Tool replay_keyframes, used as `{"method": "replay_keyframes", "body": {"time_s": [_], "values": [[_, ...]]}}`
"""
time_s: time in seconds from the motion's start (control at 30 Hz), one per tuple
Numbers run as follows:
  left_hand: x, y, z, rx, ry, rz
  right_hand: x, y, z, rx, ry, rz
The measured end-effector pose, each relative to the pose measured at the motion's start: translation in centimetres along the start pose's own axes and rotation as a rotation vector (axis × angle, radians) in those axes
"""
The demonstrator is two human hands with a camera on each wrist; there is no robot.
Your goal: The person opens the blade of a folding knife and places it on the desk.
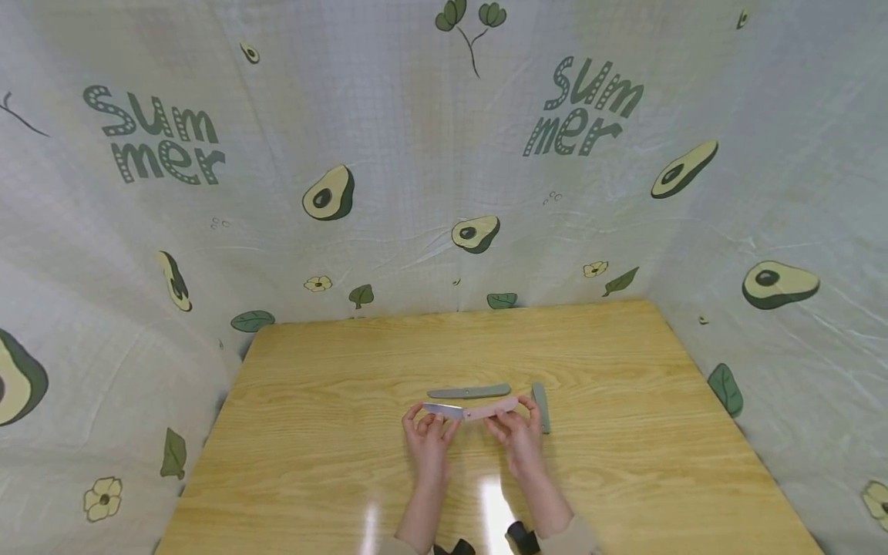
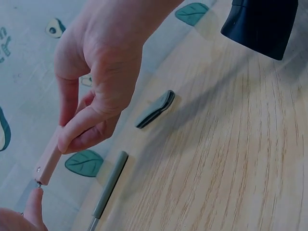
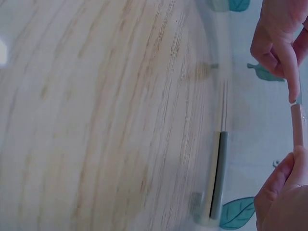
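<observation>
Between my two hands I hold a folding knife with a pink handle (image 1: 489,409) and its blade (image 1: 444,411) swung out to the left. My left hand (image 1: 426,447) holds the blade side, one finger near the tip and another near the pivot. The handle's far end is pinched by my right hand (image 1: 522,443), also seen from the left wrist (image 2: 103,77). Just behind the pink knife, an unfolded green knife (image 1: 469,391) lies on the table. A folded green knife (image 1: 543,408) lies beside my right hand.
The wooden table (image 1: 333,354) reaches back to a pale curtain (image 1: 402,139) printed with avocados and leaves, which hangs along the back and both sides. Black wrist cameras (image 1: 522,537) sit on both forearms near the table's front.
</observation>
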State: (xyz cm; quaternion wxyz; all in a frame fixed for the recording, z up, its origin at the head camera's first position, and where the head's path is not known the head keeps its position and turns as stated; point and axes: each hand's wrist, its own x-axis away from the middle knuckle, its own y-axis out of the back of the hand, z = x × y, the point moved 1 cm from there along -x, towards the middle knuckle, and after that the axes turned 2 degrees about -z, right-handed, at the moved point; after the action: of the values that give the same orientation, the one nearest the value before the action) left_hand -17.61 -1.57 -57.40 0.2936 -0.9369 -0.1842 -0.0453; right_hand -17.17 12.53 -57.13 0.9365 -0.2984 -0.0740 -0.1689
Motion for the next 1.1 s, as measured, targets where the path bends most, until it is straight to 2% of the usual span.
{"method": "replay_keyframes", "body": {"time_s": [0.37,0.73,0.93,1.1], "values": [[0.15,-0.25,0.32,0.07,0.002,-0.018,0.25,-0.48,-0.08,-0.051,-0.001,-0.046],[0.52,-0.54,0.56,0.067,-0.008,-0.019,0.36,-0.68,-0.29,-0.134,-0.017,-0.098],[0.58,-0.47,0.62,0.071,-0.008,-0.014,0.43,-0.66,-0.35,-0.131,-0.003,-0.097],[0.62,-0.35,0.81,0.087,0.0,-0.042,0.37,-0.41,-0.44,-0.095,0.025,-0.08]]}}
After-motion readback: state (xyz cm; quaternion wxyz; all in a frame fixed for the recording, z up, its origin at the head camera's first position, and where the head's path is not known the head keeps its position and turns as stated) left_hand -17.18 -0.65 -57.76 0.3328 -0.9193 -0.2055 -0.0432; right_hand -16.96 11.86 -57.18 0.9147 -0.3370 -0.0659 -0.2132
